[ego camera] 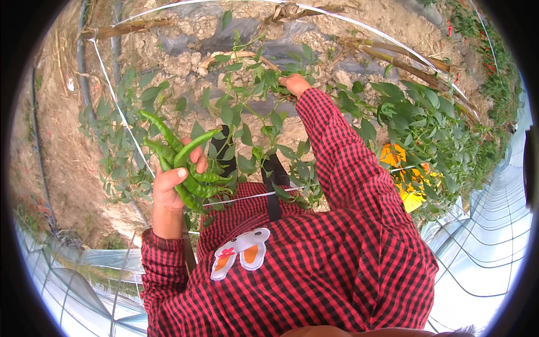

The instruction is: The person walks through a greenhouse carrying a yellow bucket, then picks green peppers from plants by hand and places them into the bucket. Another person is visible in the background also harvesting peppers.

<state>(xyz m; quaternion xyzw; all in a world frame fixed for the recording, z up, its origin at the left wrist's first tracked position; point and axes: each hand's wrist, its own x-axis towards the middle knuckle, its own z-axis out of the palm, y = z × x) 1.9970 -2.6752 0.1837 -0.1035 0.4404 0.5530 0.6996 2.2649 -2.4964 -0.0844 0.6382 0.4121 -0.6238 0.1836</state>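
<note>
A bunch of long green chili peppers (191, 185) is gripped in my left hand (170, 183), with the thumb across them and their tips spread several ways. My right arm, in a red and black checked sleeve, stretches forward into the pepper plant (240, 109). At its end my right hand (295, 84) is among the leaves, fingers bent downward. Leaves and the hand itself hide the fingertips, so whether they hold anything is unclear. Below that hand a small green pepper (257, 153) hangs on the plant between my legs.
White string (122, 111) runs along both sides of the plants, tied to wooden stakes (130, 28). Dark hoses (82, 59) lie at left. On the right stand a dense pepper bush (421, 118) and something yellow (410, 200) under leaves. Plastic greenhouse sheeting (484, 236) curves behind.
</note>
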